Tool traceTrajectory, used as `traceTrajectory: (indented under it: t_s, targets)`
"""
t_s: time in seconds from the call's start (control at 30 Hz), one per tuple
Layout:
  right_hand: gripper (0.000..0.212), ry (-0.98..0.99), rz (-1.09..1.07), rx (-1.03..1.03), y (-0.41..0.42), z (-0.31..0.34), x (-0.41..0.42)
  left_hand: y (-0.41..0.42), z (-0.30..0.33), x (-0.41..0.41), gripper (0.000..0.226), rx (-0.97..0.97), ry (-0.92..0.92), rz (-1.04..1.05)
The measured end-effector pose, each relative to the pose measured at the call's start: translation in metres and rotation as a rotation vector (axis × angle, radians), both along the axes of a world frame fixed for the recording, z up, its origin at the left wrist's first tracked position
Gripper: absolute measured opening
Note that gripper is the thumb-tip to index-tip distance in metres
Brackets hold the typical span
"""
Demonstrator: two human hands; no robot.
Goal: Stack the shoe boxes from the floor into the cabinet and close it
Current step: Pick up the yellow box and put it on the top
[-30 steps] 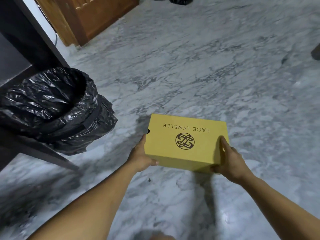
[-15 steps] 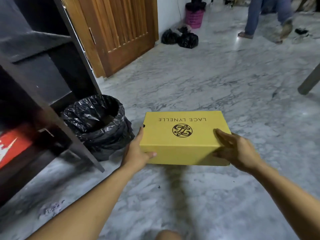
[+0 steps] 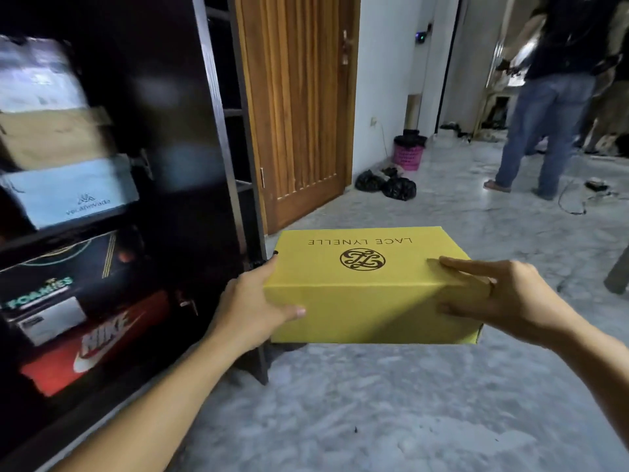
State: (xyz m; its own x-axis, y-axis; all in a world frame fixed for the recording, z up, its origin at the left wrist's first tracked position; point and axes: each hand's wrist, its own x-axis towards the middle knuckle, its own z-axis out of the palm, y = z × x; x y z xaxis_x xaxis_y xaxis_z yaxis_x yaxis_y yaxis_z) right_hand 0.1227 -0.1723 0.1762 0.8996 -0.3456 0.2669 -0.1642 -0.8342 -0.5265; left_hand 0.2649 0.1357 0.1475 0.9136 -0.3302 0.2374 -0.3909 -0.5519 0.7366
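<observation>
Beside the open cabinet [image 3: 218, 165], the yellow shoe box [image 3: 371, 287] now rides well above the floor; a second ago it hung low by the bin. The lift looks done, and shelving comes next. It sits level between the hands: left hand [image 3: 252, 308] clasps its left end, right hand [image 3: 503, 298] its right, thumbs curled onto the front.

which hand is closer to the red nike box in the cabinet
Left. The left hand grips the yellow box on the end facing the red Nike box; the right hand holds the far end.
</observation>
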Motion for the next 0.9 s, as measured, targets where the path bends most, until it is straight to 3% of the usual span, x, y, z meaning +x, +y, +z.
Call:
traceTrajectory:
  t_s: [0.23,0.6,0.9]
  targets:
    - [0.087,-0.045,0.071,-0.11,0.082,0.054,0.006,0.09,0.054,-0.029,0.114,0.091,-0.143,0.151]
    - [0.088,-0.198,0.325,-0.146,0.22,0.12,0.046,0.252,0.122,-0.056,0.122,0.022,-0.243,0.385]
    - [0.086,-0.366,0.566,-0.094,0.329,0.191,0.124,0.353,0.212,-0.047,0.123,-0.05,-0.329,0.591]
